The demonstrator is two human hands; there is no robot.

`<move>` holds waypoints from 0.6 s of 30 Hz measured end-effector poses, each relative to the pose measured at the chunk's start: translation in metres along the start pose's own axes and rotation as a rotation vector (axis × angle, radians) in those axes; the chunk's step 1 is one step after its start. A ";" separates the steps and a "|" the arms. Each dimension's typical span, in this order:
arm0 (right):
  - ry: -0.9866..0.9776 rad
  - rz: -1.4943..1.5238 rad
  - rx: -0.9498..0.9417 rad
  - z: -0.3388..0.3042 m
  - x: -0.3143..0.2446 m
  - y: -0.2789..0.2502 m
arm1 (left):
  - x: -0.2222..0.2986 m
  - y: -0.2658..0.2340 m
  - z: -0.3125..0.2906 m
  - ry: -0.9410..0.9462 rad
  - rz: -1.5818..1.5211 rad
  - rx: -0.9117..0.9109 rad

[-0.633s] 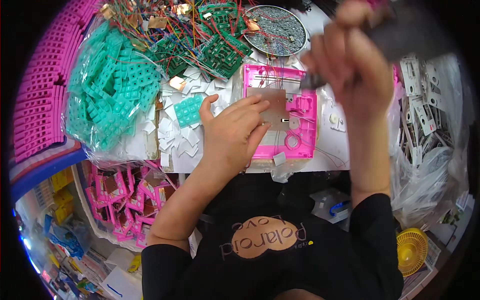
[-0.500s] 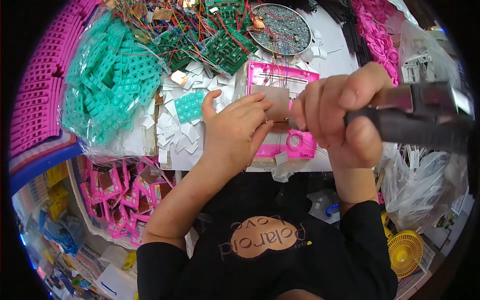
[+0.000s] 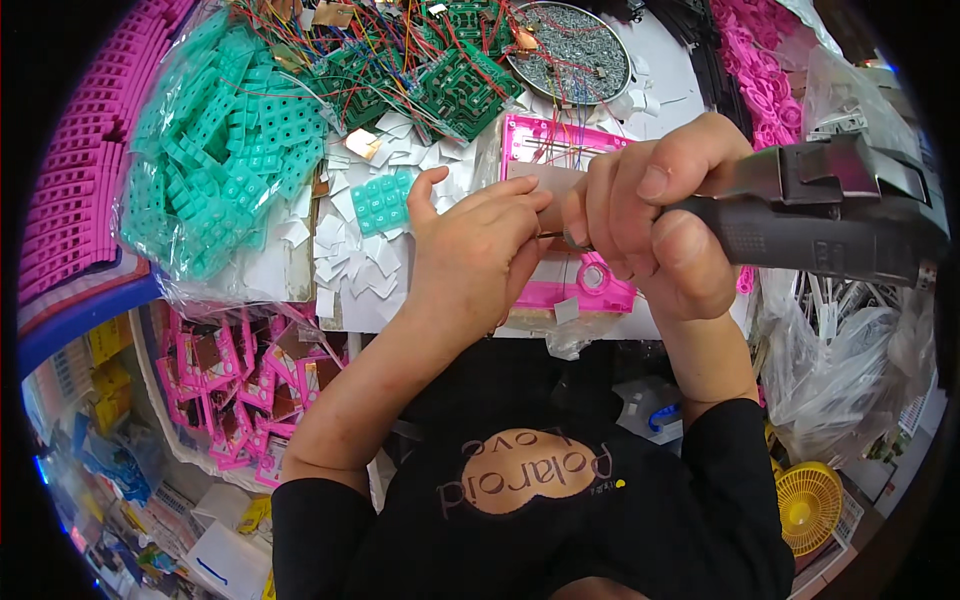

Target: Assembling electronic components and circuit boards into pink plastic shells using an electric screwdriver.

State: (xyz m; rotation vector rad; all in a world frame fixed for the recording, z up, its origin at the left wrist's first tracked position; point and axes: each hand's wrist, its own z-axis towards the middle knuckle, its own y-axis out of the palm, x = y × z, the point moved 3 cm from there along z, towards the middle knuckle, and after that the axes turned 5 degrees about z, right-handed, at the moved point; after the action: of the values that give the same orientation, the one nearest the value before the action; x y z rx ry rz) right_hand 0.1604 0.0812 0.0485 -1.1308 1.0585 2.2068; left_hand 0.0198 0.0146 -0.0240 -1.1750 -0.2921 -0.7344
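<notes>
My right hand [image 3: 660, 215] is wrapped round a dark grey cordless electric screwdriver [image 3: 815, 235], held nearly level with its bit pointing left. Below the bit lies a bright pink plastic casing [image 3: 535, 294] with a brown circuit board [image 3: 556, 182] in it and thin wires at its far end. My left hand [image 3: 470, 245] rests over the casing's left side, fingertips on the board and thumb drawn in close to the bit tip. Whatever sits between those fingertips is too small to make out. A teal rubber keypad [image 3: 383, 203] lies just left of my left hand.
A bag of teal keypads [image 3: 215, 160] lies left, beside scattered white paper pieces [image 3: 355, 270]. Wired green circuit boards [image 3: 465, 90] and a round tray of screws [image 3: 570, 50] stand at the back. Pink assembled parts [image 3: 235, 385] fill a container below left.
The screwdriver and my right hand have shifted slightly left and down, and the tool's blur is gone. My left hand stays nearly in place at the board.
</notes>
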 end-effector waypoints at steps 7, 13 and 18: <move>0.021 -0.032 -0.008 -0.001 0.003 -0.001 | -0.001 0.001 -0.001 -0.014 -0.014 0.011; 0.005 -0.240 -0.155 0.009 0.005 0.003 | -0.003 0.001 0.000 0.008 -0.013 -0.021; 0.037 -0.159 -0.141 0.012 0.002 0.000 | -0.003 0.000 0.000 0.030 0.009 -0.014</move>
State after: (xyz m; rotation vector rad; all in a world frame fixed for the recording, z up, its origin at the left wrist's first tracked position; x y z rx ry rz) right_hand 0.1535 0.0908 0.0512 -1.2743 0.8078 2.1693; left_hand 0.0175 0.0163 -0.0256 -1.1767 -0.2572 -0.7464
